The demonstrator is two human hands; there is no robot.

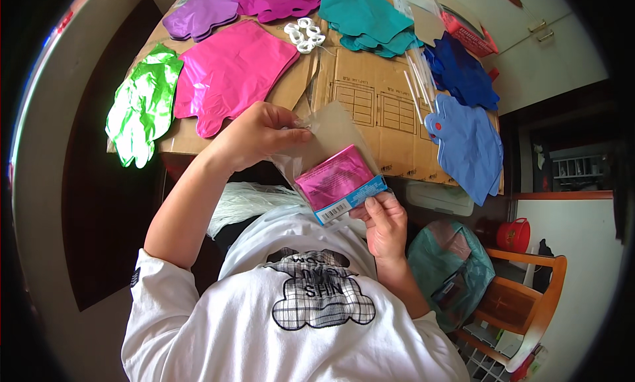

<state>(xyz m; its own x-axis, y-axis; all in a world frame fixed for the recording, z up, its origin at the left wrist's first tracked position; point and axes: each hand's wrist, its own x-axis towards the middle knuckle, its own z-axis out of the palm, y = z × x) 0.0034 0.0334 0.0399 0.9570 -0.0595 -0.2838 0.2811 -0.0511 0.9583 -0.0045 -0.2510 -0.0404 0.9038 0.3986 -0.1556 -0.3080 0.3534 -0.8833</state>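
Note:
Just in front of my body, at the table's near edge, I hold a clear plastic packet [336, 178] at a tilt. Inside it lies a folded, shiny pink foil piece, with a blue printed strip and barcode along the lower edge. My left hand [268, 136] pinches the upper left edge of the packet between thumb and fingers. The lower right corner is gripped by my right hand [385, 224], thumb in front and fingers behind. Nearest to my left hand, a large flat pink foil balloon [231, 68] lies on the cardboard.
Flattened cardboard [337, 68] covers the table. Around it lie a green foil piece [142, 104], a purple one [202, 15], teal ones [367, 25], dark blue ones [463, 68], light blue ones [469, 144], white string bundles [305, 36] and clear sticks [418, 74]. A wooden chair [509, 309] stands right.

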